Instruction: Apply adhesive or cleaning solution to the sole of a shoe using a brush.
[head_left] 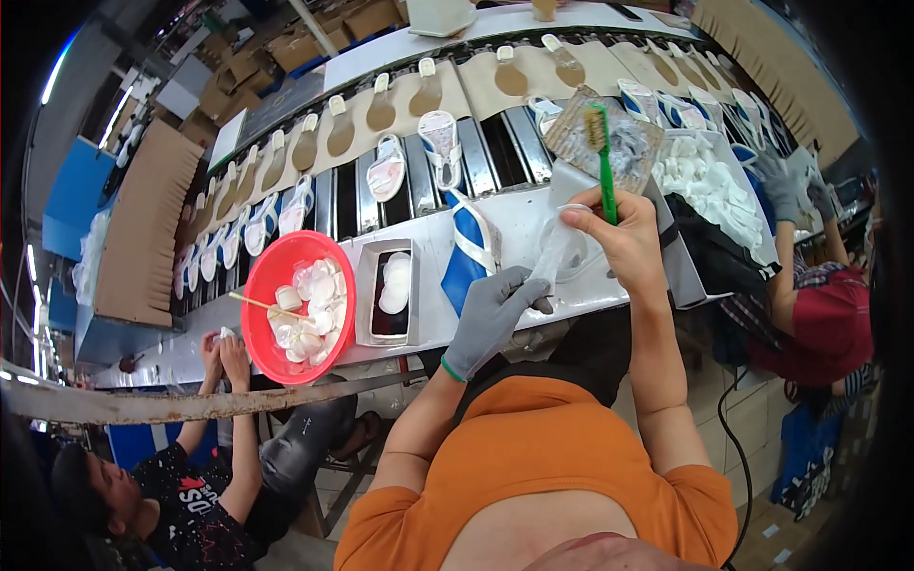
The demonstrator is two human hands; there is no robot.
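Near the left grip (493,317), a box (366,295) holds white discs (396,278).

One left hand (495,314) and one right hand (621,233) at mid-frame, with one translucent piece (550,259) and one green brush (606,176). One board (640,147), upper right of centre. Leftward: one blue sandal (461,276), one grey box (386,340), one red bowl (253,319), one stick (255,303). Two sandals (387,173), upper centre; at least five more, left. At least ten brown soles (427,95) across the top. Two other people (830,328), lower left and right.
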